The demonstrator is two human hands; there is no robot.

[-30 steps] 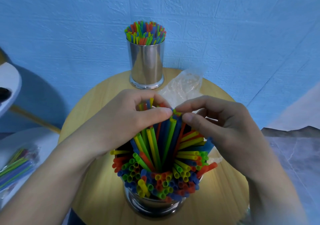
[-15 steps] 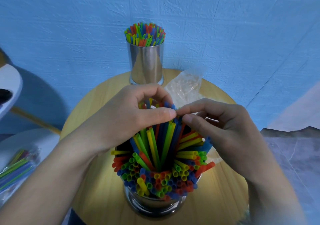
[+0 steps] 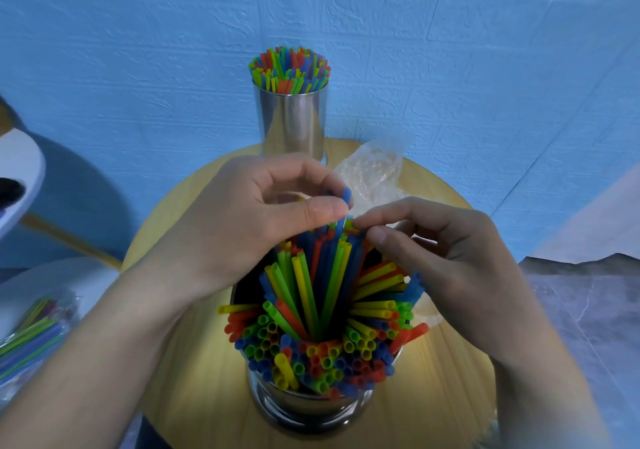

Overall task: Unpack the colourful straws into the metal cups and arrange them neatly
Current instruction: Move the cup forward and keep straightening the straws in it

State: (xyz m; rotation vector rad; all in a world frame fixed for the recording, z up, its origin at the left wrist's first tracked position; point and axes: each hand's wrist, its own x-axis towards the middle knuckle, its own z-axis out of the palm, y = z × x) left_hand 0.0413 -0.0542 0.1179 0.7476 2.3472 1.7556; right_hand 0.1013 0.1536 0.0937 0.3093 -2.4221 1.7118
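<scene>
Steel near cup [image 3: 311,410] stands at the near edge of the round wooden table [image 3: 194,362]. It is packed with colourful straws [image 3: 322,310] that fan outward, several lying almost flat over the rim.

From the head view, the left hand [image 3: 242,227] pinches the top of a blue straw [image 3: 346,195] between thumb and forefinger, raised above its neighbours. The right hand [image 3: 446,261] has its fingers curled, with thumb and forefinger at the tips of the middle bunch. Whether they actually grip one I cannot tell.

At the far edge, the far cup [image 3: 291,126] holds its straws upright and level, with a crumpled clear plastic bag [image 3: 370,175] just beside it.

To my eye the step is tidying this splayed bunch. It would go best by gathering the leaning straws toward the centre with both hands, then pressing the tops level. That should be done gently, since the crowded cup could tip or shed straws over its rim.
</scene>
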